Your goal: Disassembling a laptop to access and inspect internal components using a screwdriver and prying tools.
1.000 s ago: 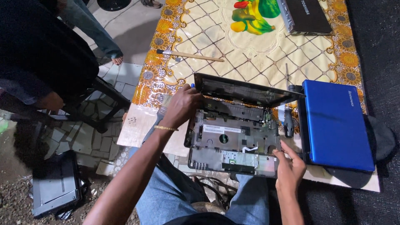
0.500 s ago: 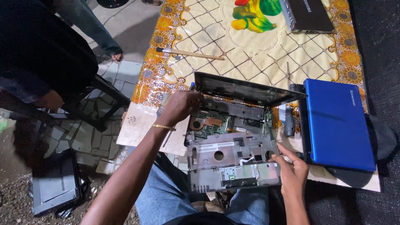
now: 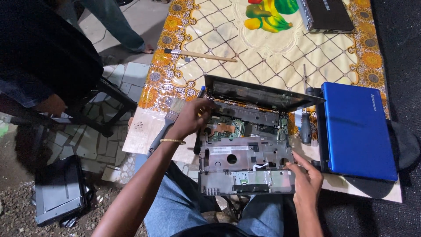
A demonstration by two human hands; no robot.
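Laptop base (image 3: 250, 131): open, circuit board exposed, on my table edge.
Palmrest cover (image 3: 245, 164): grey, lifted off, slid toward me.

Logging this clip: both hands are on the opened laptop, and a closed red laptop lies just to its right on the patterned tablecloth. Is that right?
Not quite: the closed laptop to its right is blue, not red, as the head view shows. The rest holds: the left hand and right hand are both on the opened laptop, on the patterned tablecloth.
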